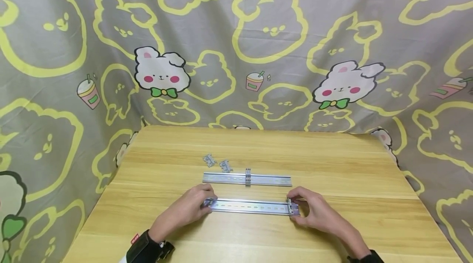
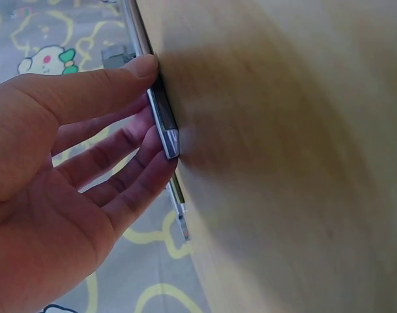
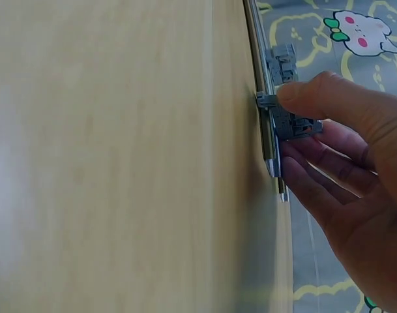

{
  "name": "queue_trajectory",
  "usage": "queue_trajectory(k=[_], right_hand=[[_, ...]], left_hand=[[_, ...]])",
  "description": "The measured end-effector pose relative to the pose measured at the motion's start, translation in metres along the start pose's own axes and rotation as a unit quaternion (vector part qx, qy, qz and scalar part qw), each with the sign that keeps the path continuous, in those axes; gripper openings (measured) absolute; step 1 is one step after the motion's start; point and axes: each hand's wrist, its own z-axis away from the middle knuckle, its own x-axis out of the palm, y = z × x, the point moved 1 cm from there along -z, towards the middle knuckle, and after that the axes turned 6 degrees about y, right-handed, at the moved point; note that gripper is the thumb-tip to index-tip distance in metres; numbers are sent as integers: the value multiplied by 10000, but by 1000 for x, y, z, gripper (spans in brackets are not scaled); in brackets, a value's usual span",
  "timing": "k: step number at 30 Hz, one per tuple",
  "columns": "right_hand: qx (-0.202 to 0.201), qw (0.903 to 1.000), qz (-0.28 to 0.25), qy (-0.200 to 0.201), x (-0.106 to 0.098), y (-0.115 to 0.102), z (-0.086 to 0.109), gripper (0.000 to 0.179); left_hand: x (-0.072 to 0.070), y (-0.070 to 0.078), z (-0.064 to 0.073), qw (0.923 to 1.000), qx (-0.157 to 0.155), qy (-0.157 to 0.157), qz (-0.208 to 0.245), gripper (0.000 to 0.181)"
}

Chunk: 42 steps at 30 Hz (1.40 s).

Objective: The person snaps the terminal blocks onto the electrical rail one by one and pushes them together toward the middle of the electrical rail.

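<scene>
A slotted metal DIN rail [image 1: 251, 206] lies on the table, running left to right between both hands. At its left end my left hand [image 1: 190, 206] grips it, thumb on the near edge and fingers on the far one. The left wrist view shows the rail's end [image 2: 164, 127] between thumb and fingertips. Close to the rail's right end sits a grey terminal block [image 3: 293, 124]. My right hand [image 1: 318, 209] pinches this block between thumb and fingers, which partly cover it. The right wrist view shows the block straddling the rail.
Behind lies a second, parallel DIN rail [image 1: 225, 178], with grey terminal blocks [image 1: 248, 177] mounted near its middle. Two loose grey blocks, one farther left [image 1: 209, 160] and one nearer [image 1: 225, 166], lie beyond it. A patterned curtain [image 1: 273, 107] encloses the wooden table [image 1: 258, 238] behind and at the sides.
</scene>
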Motion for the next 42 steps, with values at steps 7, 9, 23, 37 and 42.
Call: queue_trajectory(k=[7, 9, 23, 37, 42], right_hand=[[-4, 9998, 168, -111, 7, -4, -7, 54], [19, 9997, 208, -131, 9, -6, -9, 54], [189, 9988, 331, -301, 25, -15, -23, 53], [78, 9989, 286, -356, 45, -25, -40, 53], [23, 9992, 119, -390, 54, -31, -47, 52]], left_hand=[[1, 0, 1, 10000, -4, -10, -49, 29], [1, 0, 2, 10000, 3, -1, -65, 29], [1, 1, 0, 9999, 13, 16, -117, 29], [1, 1, 0, 9999, 29, 41, -138, 29], [0, 2, 0, 9998, 65, 54, -174, 30]])
